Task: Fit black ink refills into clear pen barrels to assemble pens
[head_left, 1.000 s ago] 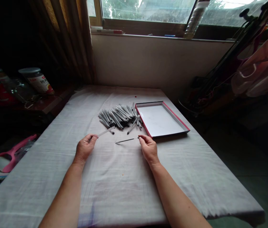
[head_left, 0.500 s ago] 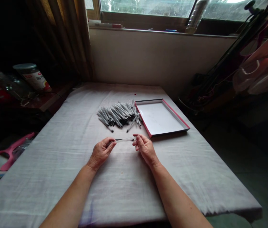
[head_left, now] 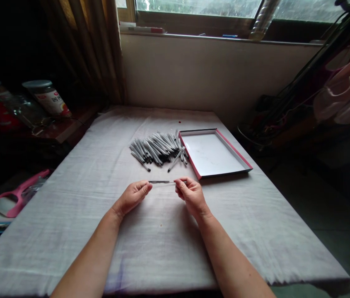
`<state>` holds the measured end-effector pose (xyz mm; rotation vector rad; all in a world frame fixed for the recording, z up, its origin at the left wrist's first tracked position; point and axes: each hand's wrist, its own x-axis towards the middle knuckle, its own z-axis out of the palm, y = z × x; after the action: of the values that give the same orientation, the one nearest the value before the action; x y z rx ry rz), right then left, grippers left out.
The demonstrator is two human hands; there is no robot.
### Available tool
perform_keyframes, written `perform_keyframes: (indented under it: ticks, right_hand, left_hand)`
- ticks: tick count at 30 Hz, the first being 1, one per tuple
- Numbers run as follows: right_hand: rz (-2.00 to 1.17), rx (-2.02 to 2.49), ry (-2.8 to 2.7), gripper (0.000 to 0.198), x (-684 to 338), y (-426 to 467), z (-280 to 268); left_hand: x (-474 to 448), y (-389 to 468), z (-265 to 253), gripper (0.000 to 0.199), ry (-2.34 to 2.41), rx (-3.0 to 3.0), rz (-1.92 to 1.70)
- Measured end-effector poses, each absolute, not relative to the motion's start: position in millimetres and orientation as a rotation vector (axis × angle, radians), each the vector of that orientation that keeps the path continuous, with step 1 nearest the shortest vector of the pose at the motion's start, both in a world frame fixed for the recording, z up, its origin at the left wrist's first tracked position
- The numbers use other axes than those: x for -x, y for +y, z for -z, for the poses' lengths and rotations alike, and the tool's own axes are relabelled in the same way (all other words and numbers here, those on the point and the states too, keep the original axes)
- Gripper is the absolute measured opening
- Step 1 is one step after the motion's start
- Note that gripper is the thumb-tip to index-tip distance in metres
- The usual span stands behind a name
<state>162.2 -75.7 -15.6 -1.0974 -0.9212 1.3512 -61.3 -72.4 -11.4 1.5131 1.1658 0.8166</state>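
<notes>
Over the near middle of the table, my left hand (head_left: pixel 133 195) and my right hand (head_left: pixel 191 194) face each other, both closed in a pinch. A slim dark pen refill (head_left: pixel 159 181) spans the gap between my fingertips. Just below it runs a pale clear pen barrel (head_left: pixel 163 184), its ends hidden by my fingers. Which hand carries the barrel's weight I cannot tell. Beyond my hands lies a heap of clear pens with black ends (head_left: pixel 158 148). To its right, a shallow white box lid (head_left: pixel 238 153) with red and black edges lies with nothing in it.
A pale cloth covers the table (head_left: pixel 162 256). A small red bit (head_left: pixel 179 122) lies toward the back. On the left are a jar (head_left: pixel 49 99) on a dark shelf and a pink-handled object (head_left: pixel 22 192). A wall and window stand behind; bags hang at right.
The dark refill now shows clearly across the gap, with the clear barrel lower and less visible. My right fingers have closed in more tightly. The whole view has shifted slightly.
</notes>
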Motion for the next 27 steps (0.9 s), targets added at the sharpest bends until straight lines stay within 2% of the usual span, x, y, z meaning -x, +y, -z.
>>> perform_keyframes:
  ticks: [4,6,9,15,20,27]
  right_hand:
    - [-1.072,1.137,-0.772,0.041,-176.2,-66.7,20.4]
    - [-1.038,1.172,-0.88,0.038,-176.4,-65.3,25.8]
    - [-0.982,1.191,-1.233,0.027,-166.9,-69.1,34.4]
    - [-0.594,1.339,-1.635,0.014,-159.7,-75.0,39.0]
    - [-0.372,1.473,-1.788,0.012,-159.6,-74.1,38.9]
    - [-0.291,1.524,-1.797,0.016,-157.9,-72.0,41.0]
  left_hand:
    - [79.6,-64.8,11.8,0.052,1.292,-1.239,-1.145]
    - [79.3,-61.6,14.0,0.048,1.383,-1.311,-1.216]
    - [68.0,-59.0,20.8,0.037,1.535,-1.654,-1.181]
    - [60.4,-58.9,30.3,0.025,1.706,-2.196,-1.061]
    - [61.9,-60.0,30.9,0.019,1.793,-2.309,-0.947]
    - [61.5,-59.4,34.2,0.02,1.801,-2.31,-0.893]
